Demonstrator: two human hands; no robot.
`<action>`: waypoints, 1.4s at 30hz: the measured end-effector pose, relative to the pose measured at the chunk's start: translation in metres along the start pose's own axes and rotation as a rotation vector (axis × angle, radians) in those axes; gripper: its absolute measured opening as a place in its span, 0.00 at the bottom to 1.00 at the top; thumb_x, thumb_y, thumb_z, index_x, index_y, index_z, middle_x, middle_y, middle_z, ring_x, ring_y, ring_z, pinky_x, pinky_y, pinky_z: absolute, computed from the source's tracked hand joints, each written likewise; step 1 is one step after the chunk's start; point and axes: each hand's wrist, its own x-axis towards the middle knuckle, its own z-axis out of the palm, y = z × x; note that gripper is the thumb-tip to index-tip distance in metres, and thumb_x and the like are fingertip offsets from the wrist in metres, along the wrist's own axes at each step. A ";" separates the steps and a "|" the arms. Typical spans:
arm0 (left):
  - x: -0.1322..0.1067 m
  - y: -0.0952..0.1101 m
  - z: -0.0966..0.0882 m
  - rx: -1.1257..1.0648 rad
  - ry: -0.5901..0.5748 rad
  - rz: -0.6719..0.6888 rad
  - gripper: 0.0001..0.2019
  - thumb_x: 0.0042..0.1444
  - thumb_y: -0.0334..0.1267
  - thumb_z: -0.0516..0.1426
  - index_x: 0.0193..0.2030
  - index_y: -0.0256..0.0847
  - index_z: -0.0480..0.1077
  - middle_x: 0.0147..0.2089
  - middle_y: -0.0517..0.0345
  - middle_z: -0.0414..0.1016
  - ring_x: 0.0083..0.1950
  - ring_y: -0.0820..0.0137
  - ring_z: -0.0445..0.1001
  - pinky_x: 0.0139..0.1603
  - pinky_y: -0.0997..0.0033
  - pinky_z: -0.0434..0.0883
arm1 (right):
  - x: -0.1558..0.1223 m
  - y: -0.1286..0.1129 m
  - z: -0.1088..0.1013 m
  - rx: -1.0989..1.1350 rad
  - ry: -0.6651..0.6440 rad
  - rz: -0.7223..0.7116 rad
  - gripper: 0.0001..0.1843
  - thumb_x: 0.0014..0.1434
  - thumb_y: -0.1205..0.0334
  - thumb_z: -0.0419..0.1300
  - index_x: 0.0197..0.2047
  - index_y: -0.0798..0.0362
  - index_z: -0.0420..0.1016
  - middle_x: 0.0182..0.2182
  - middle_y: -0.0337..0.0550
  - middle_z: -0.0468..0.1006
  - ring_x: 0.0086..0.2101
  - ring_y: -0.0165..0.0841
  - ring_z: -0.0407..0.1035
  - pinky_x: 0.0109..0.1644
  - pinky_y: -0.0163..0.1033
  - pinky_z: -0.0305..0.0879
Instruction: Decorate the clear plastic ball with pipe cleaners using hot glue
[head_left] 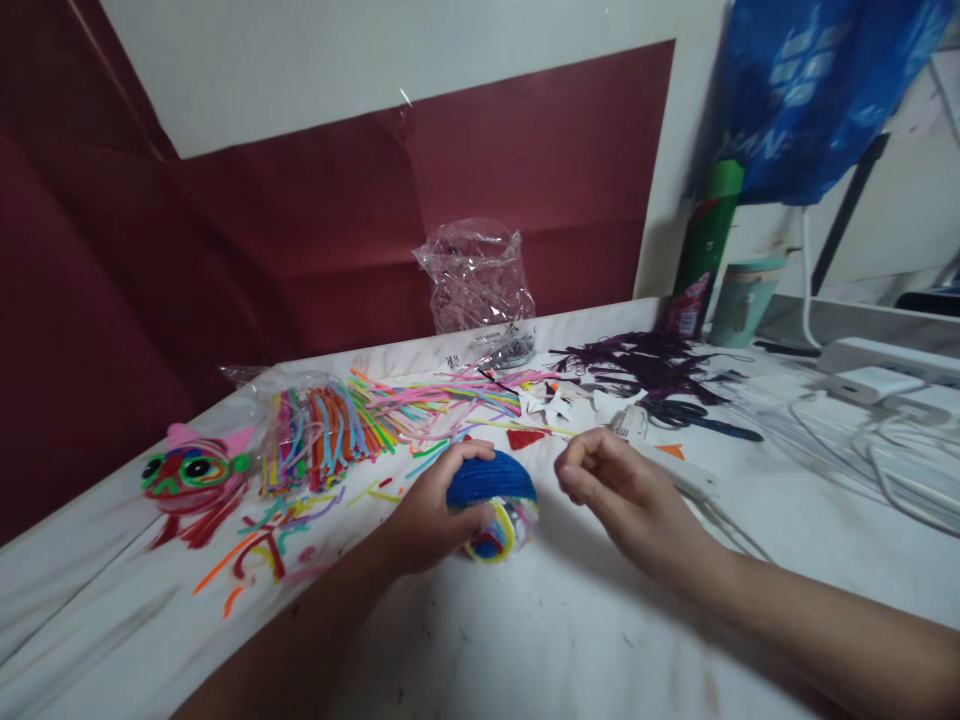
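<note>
Blue pipe-cleaner fuzz covers the top of a small wound ball (493, 505), which sits on the white table (570, 640) in front of the person, with yellow and white coils showing underneath. The left hand (427, 515) cups it from the side, thumb over the top. The right hand (626, 495) hovers just beside it, fingers curled loosely — whether they pinch anything I cannot tell. The winding looks mid-way; the next move likely calls for a fresh strand from the loose coloured stems (420, 410) behind.
</note>
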 end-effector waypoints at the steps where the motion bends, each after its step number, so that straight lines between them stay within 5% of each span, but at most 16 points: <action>1: 0.000 0.000 -0.001 -0.001 -0.006 0.004 0.25 0.49 0.46 0.59 0.53 0.43 0.63 0.64 0.47 0.62 0.65 0.54 0.59 0.63 0.53 0.57 | -0.001 0.002 0.001 -0.016 -0.022 -0.042 0.16 0.63 0.48 0.52 0.30 0.51 0.65 0.23 0.37 0.68 0.25 0.29 0.63 0.28 0.35 0.64; 6: 0.000 0.001 -0.003 -0.019 -0.043 -0.006 0.29 0.49 0.54 0.58 0.54 0.41 0.62 0.65 0.44 0.60 0.65 0.51 0.58 0.63 0.52 0.56 | -0.007 0.010 0.005 -0.149 -0.100 -0.124 0.09 0.64 0.60 0.50 0.34 0.51 0.67 0.25 0.37 0.71 0.26 0.30 0.66 0.29 0.35 0.64; 14: -0.001 -0.001 -0.005 0.021 -0.077 0.049 0.32 0.47 0.54 0.61 0.57 0.40 0.60 0.64 0.44 0.60 0.65 0.53 0.58 0.62 0.57 0.57 | -0.003 0.007 0.003 -0.189 -0.091 -0.064 0.15 0.65 0.58 0.47 0.26 0.50 0.61 0.19 0.33 0.63 0.20 0.28 0.59 0.23 0.32 0.59; 19: -0.001 -0.001 -0.002 0.025 -0.044 0.052 0.26 0.52 0.52 0.57 0.55 0.42 0.62 0.63 0.47 0.62 0.64 0.53 0.59 0.62 0.56 0.57 | -0.006 0.010 0.007 -0.220 -0.143 -0.118 0.10 0.63 0.60 0.49 0.30 0.51 0.65 0.21 0.36 0.69 0.22 0.29 0.63 0.25 0.33 0.62; 33: -0.002 0.012 0.007 0.052 0.063 -0.031 0.19 0.46 0.36 0.56 0.48 0.41 0.63 0.56 0.50 0.68 0.57 0.57 0.65 0.57 0.60 0.61 | -0.017 0.005 0.015 -0.299 -0.259 -0.494 0.10 0.61 0.74 0.49 0.41 0.56 0.70 0.28 0.47 0.76 0.28 0.33 0.69 0.31 0.36 0.67; 42: -0.001 0.008 -0.004 0.002 -0.026 -0.036 0.22 0.53 0.48 0.56 0.53 0.43 0.64 0.61 0.51 0.65 0.62 0.54 0.61 0.62 0.57 0.57 | -0.017 0.009 0.019 -0.327 -0.301 -0.567 0.13 0.60 0.75 0.49 0.44 0.55 0.70 0.27 0.47 0.76 0.28 0.34 0.67 0.31 0.37 0.66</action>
